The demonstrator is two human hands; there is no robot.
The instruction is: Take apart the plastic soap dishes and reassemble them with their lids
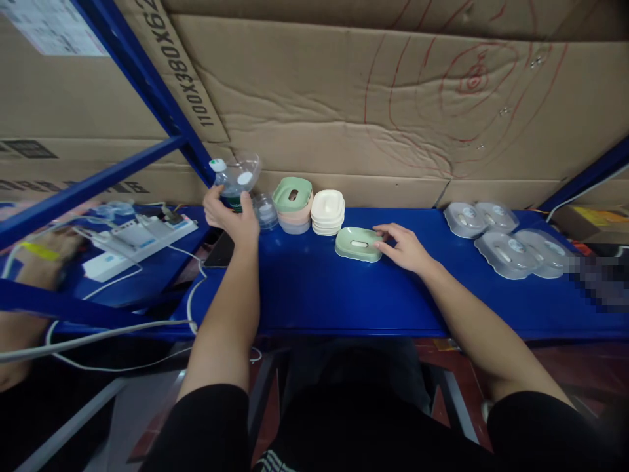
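My left hand (233, 213) is curled around a clear water bottle (225, 177) with a white cap and dark green label; the palm side is partly hidden. Just above its thumb, a clear plastic cover (249, 167) with a white disc stands tilted. More clear covers (266, 213) are piled beside the wrist. On the blue table, the thumb and fingers of my right hand (400, 246) grip the right end of a light green soap dish (351, 249) with a white oval in its middle. Behind it are a cream stack of dishes (328, 213) and a green-topped, pink stack (293, 206).
Several clear-covered boxes (511, 252) sit at the right. Left of me are a power strip (142, 246) with cables, a blue rack post (147, 85) and another person's arm (37, 262). A dark flat object (219, 252) lies by my left forearm. Cardboard (304, 98) backs the table.
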